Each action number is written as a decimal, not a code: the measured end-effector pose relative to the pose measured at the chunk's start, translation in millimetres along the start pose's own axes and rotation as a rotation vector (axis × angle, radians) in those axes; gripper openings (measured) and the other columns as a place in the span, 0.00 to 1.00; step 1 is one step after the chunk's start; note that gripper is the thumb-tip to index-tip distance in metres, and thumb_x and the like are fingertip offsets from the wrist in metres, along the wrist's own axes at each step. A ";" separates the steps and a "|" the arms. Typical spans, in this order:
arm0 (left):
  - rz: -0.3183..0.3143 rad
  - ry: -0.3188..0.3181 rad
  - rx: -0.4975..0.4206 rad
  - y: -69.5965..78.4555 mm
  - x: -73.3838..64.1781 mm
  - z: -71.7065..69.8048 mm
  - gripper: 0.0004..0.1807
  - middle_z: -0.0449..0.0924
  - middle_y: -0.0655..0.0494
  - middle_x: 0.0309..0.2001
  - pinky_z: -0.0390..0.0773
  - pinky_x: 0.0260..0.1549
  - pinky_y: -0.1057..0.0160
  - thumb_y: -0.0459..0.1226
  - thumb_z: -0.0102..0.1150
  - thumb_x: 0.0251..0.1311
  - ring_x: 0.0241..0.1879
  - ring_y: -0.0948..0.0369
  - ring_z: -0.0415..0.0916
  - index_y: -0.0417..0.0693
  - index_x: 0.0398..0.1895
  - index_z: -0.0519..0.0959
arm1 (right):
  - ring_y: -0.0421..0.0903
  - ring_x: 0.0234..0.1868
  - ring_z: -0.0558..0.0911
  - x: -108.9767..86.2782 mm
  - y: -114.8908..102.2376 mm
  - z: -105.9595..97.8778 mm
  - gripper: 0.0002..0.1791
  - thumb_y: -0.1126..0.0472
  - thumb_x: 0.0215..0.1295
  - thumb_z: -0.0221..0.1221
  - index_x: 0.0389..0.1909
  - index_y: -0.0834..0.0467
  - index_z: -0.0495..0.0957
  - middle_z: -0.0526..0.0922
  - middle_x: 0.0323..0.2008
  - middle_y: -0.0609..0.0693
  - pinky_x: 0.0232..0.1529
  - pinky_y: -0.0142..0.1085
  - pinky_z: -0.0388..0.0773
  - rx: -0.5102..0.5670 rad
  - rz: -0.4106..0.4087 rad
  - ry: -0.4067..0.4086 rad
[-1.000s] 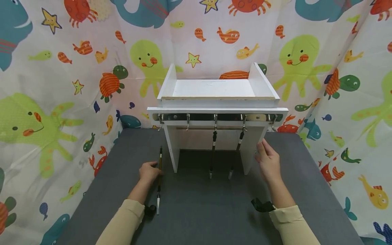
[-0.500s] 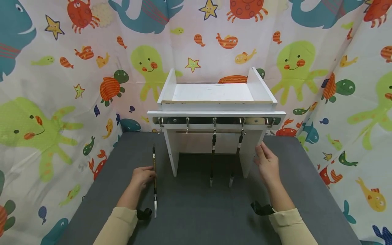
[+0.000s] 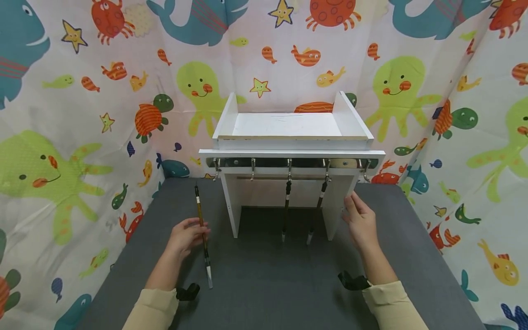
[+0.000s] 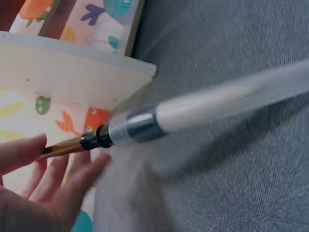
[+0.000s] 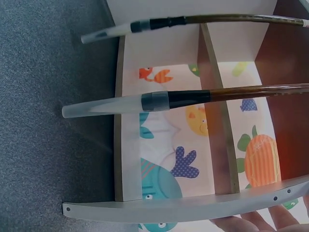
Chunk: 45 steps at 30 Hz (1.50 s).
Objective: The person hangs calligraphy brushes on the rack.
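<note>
In the head view my left hand (image 3: 185,236) holds a brown-handled ink brush (image 3: 200,208) left of a white rack (image 3: 284,124). The left wrist view shows the thumb and fingers pinching its handle; a clear cap (image 4: 285,84) covers the pale bristles. The brush is tilted, capped end low and nearer me. My right hand (image 3: 360,220) grips the rack's right side panel (image 3: 340,204). Two similar capped brushes hang bristles down from the rack's hooks, one from the middle hook (image 3: 287,201) and another to its right (image 3: 320,204). They appear large in the right wrist view.
A metal rail (image 3: 270,162) with several hooks runs along the rack's front. The rack stands on a grey cloth surface (image 3: 264,284), with a patterned sea-animal curtain (image 3: 255,50) behind and at both sides. Dark straps (image 3: 352,279) hang near the wrists.
My left hand has moved left and a little toward me with the brush, whose upper end has swung left. The right hand keeps its grip on the panel. The head view has shifted slightly.
</note>
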State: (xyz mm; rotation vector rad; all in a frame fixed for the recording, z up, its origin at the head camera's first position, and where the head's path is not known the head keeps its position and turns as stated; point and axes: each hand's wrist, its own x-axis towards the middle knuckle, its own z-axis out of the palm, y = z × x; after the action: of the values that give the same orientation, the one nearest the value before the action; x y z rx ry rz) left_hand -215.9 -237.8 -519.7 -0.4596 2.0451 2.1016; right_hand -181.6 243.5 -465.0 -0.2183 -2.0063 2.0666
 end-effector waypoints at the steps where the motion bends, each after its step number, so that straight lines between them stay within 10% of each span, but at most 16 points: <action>1: 0.000 -0.007 -0.014 1.4 -1.4 0.4 0.26 0.79 0.41 0.62 0.84 0.49 0.51 0.29 0.60 0.68 0.50 0.51 0.86 0.41 0.67 0.67 | 0.52 0.78 0.59 0.0 -0.3 -0.4 0.37 0.43 0.74 0.54 0.78 0.54 0.59 0.59 0.78 0.52 0.67 0.55 0.66 -0.001 0.003 0.000; 10: 0.054 -0.045 -0.075 11.9 -22.4 0.9 0.37 0.73 0.39 0.68 0.83 0.51 0.48 0.29 0.60 0.68 0.49 0.53 0.87 0.52 0.78 0.58 | 0.52 0.78 0.60 0.3 -2.1 -1.6 0.37 0.42 0.73 0.54 0.77 0.53 0.60 0.59 0.78 0.51 0.66 0.54 0.67 -0.025 0.019 0.008; 24: 0.344 -0.049 -0.004 42.0 -90.9 20.3 0.32 0.85 0.48 0.56 0.84 0.46 0.49 0.32 0.66 0.64 0.46 0.53 0.88 0.53 0.71 0.68 | 0.52 0.78 0.59 -0.4 1.3 0.0 0.35 0.44 0.75 0.53 0.77 0.52 0.61 0.60 0.77 0.52 0.68 0.58 0.65 -0.022 -0.009 0.016; 38: 0.493 -0.025 0.079 62.9 -133.3 35.3 0.29 0.85 0.45 0.56 0.85 0.43 0.57 0.33 0.66 0.65 0.47 0.54 0.88 0.54 0.69 0.71 | 0.52 0.77 0.61 -1.3 1.4 -1.0 0.36 0.43 0.73 0.55 0.77 0.52 0.61 0.60 0.78 0.51 0.66 0.55 0.67 -0.023 -0.010 0.023; 45: 0.700 -0.014 0.175 68.6 -150.8 54.2 0.24 0.87 0.45 0.51 0.85 0.42 0.65 0.30 0.66 0.63 0.43 0.59 0.88 0.52 0.62 0.77 | 0.52 0.77 0.61 0.1 2.2 -2.2 0.35 0.43 0.74 0.55 0.77 0.51 0.62 0.61 0.77 0.51 0.66 0.56 0.68 -0.025 -0.009 0.024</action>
State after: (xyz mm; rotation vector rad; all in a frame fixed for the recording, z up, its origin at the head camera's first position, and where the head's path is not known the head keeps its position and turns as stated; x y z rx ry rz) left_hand -102.8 -173.3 -403.8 0.3568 2.6145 2.1879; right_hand -181.2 245.6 -467.3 -0.2370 -2.0164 2.0254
